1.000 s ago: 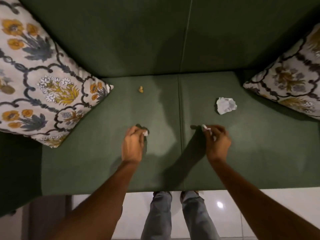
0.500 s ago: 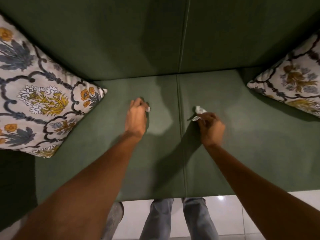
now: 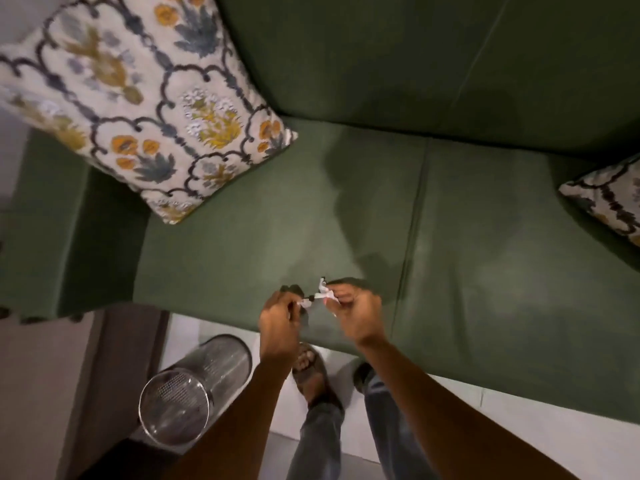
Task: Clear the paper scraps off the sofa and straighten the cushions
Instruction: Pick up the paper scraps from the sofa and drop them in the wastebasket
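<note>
Paper scraps (image 3: 320,295) pinched between left hand (image 3: 278,315) and right hand (image 3: 356,311) fingertips; feather-light, crushable, best balled up tight.

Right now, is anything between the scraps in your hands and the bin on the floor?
Nothing visible. The paper scraps sit pinched between both hands, and the open bin stands below-left with bare floor between.

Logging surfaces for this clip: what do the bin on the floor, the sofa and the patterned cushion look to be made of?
Bin: likely metal mesh, shiny; fine perforations and a glinting rim show. Sofa: matte green woven-looking fabric with stitched seams. Left cushion: printed cloth, cream with floral motifs; the weave is too blurred to tell.
</note>
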{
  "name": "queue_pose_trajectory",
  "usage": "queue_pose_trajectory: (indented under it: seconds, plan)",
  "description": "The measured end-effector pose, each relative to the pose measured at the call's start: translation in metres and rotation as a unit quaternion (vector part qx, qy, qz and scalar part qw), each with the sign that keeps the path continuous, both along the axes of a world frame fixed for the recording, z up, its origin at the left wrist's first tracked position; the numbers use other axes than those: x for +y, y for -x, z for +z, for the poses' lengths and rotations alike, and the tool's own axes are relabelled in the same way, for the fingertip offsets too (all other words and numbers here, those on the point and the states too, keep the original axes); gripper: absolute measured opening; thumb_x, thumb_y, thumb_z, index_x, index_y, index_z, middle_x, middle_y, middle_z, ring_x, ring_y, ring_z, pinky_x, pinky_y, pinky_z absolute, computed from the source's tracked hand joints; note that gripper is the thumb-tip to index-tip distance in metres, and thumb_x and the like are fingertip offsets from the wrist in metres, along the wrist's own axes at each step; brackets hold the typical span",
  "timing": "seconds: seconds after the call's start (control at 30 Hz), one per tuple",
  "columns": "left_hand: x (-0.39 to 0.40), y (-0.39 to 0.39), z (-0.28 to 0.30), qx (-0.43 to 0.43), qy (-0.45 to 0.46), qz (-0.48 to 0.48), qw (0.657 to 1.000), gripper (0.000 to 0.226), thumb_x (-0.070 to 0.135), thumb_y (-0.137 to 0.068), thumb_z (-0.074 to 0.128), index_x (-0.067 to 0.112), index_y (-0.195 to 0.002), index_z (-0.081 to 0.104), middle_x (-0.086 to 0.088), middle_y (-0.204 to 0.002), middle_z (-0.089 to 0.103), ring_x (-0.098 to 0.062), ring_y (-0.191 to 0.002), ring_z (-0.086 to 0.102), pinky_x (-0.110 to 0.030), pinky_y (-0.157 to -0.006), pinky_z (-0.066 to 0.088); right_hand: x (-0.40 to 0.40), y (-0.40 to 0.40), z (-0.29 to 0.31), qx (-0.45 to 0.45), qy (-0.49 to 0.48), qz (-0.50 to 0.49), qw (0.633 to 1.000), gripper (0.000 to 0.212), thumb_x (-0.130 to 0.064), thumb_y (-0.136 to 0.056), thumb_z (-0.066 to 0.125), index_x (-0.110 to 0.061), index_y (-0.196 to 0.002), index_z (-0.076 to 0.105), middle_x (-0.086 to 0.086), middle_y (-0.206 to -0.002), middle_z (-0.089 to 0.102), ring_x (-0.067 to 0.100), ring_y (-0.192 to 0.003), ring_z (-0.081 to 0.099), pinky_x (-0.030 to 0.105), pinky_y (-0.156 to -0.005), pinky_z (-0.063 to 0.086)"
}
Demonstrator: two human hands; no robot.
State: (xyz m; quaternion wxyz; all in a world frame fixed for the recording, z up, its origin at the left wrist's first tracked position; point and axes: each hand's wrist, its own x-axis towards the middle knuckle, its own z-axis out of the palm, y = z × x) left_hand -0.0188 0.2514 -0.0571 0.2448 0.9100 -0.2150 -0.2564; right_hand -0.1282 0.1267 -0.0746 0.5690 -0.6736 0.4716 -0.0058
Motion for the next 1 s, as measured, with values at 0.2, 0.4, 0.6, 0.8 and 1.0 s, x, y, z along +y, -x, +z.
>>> queue_pose_trajectory:
  seconds: [0.2, 0.4, 0.6, 0.8, 1.0]
  plan:
    - [0.117, 0.016, 0.002, -0.002, -0.007, 0.127, 0.992, 0.010, 0.000, -0.093, 0.074, 0.009, -0.093, 0.077, -0.007, -0.097, 0.075, -0.026, -0.085, 0.073, -0.029, -0.078, 0.057, 0.094, -0.022, -0.017, 0.018, 0.014, 0.112, 0.993, 0.016, -0.026, -0.081, 0.089, -0.027, -0.097, 0.086, -0.009, -0.095, 0.086, 0.003, -0.089, 0.079, 0.011, -0.077, 0.055]
    - [0.247, 0.001, -0.014, 0.015, -0.015, 0.274, 0.961, 0.022, -0.006, -0.090, 0.073, 0.016, -0.090, 0.076, -0.009, -0.095, 0.075, -0.029, -0.084, 0.073, -0.035, -0.079, 0.060, 0.215, -0.070, -0.031, 0.025, -0.043, 0.173, 0.984, 0.008, -0.025, -0.081, 0.088, -0.024, -0.089, 0.087, -0.005, -0.086, 0.085, 0.017, -0.069, 0.076, 0.035, -0.073, 0.061]
    - [0.368, -0.025, -0.050, -0.004, -0.050, 0.337, 0.940, 0.004, 0.002, -0.091, 0.077, 0.005, -0.094, 0.077, -0.017, -0.094, 0.078, -0.036, -0.082, 0.075, -0.050, -0.079, 0.062, 0.347, -0.106, -0.052, 0.020, -0.081, 0.213, 0.973, 0.021, -0.038, -0.077, 0.089, -0.021, -0.090, 0.086, -0.001, -0.084, 0.085, 0.018, -0.071, 0.078, 0.038, -0.078, 0.064]
    - [0.428, -0.032, -0.087, 0.044, -0.114, 0.289, 0.950, 0.031, -0.001, -0.093, 0.065, 0.000, -0.124, 0.069, -0.022, -0.127, 0.069, -0.044, -0.116, 0.067, -0.053, -0.098, 0.055, 0.432, -0.116, -0.090, 0.015, -0.055, 0.251, 0.966, 0.037, -0.009, -0.083, 0.085, -0.011, -0.119, 0.080, 0.015, -0.112, 0.083, 0.035, -0.105, 0.079, 0.053, -0.094, 0.063]
    - [0.434, -0.026, -0.086, 0.073, -0.142, 0.282, 0.946, 0.067, 0.012, -0.098, 0.062, 0.015, -0.160, 0.038, -0.010, -0.168, 0.036, -0.038, -0.151, 0.037, -0.058, -0.114, 0.045, 0.437, -0.104, -0.084, 0.024, -0.015, 0.292, 0.956, 0.045, -0.019, -0.087, 0.081, -0.020, -0.131, 0.074, 0.007, -0.116, 0.083, 0.026, -0.110, 0.077, 0.036, -0.096, 0.061]
